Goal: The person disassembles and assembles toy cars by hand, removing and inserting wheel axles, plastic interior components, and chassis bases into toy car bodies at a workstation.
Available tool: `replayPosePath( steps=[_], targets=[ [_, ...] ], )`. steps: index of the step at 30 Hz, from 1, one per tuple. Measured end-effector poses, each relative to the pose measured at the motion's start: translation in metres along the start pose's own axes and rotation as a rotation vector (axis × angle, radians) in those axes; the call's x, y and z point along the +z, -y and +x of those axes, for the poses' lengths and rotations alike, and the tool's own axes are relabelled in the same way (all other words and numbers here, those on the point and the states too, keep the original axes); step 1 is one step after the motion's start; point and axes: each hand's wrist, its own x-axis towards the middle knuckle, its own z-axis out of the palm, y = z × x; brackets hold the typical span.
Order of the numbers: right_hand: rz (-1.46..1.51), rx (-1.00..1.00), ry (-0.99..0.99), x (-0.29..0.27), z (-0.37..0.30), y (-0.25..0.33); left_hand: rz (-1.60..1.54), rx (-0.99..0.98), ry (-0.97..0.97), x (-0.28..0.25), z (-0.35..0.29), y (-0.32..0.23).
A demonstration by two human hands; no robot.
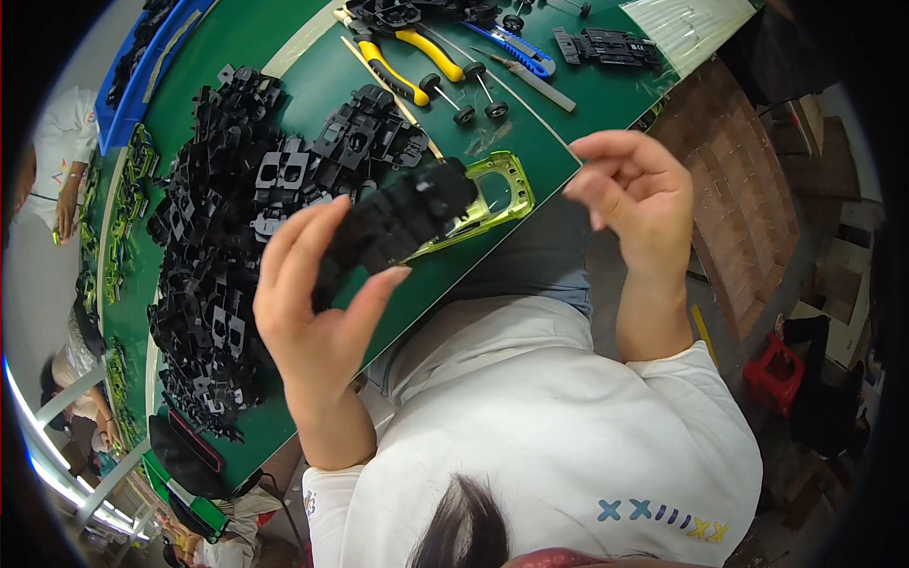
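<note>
My left hand (317, 293) grips a black plastic toy car chassis (407, 213), blurred, between fingers and thumb. Partly covered by it, a shiny yellow-green toy car body shell (519, 194) lies at the near edge of the green table (521, 123). To the right of the shell, my right hand (644, 194) hovers just past the edge, its fingers loosely curled, with a gap between thumb and forefinger. Nothing shows in it. Left of the shell, a large heap of black chassis parts (218, 227) covers the tabletop.
Beyond the shell lie wheel axles (488, 90), yellow-handled pliers (388, 71), a blue utility knife (516, 49), a thin-bladed knife (535, 83) and another chassis (606, 47). A blue bin (142, 76) stands far left. A red stool (772, 374) is at right. Other people work at left.
</note>
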Motion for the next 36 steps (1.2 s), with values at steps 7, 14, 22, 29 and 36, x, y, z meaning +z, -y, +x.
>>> replayPosePath(
  steps=[7, 14, 22, 29, 36],
  targets=[
    [-0.472, -0.338, 0.215, -0.003, 0.01, -0.014, -0.044, -0.052, 0.194, 0.02, 0.012, 0.004],
    [-0.441, -0.239, 0.384, -0.008, 0.018, -0.026, -0.044, -0.082, 0.24, 0.033, 0.015, 0.001],
    [-0.385, -0.181, 0.38, -0.011, 0.024, -0.031, -0.039, -0.134, 0.278, 0.04, 0.016, 0.001],
    [-0.356, -0.172, 0.345, -0.012, 0.026, -0.035, -0.048, -0.095, 0.294, 0.043, 0.017, 0.002],
    [-0.335, -0.173, 0.339, -0.012, 0.027, -0.036, -0.09, -0.1, 0.287, 0.046, 0.016, 0.001]
  ],
)
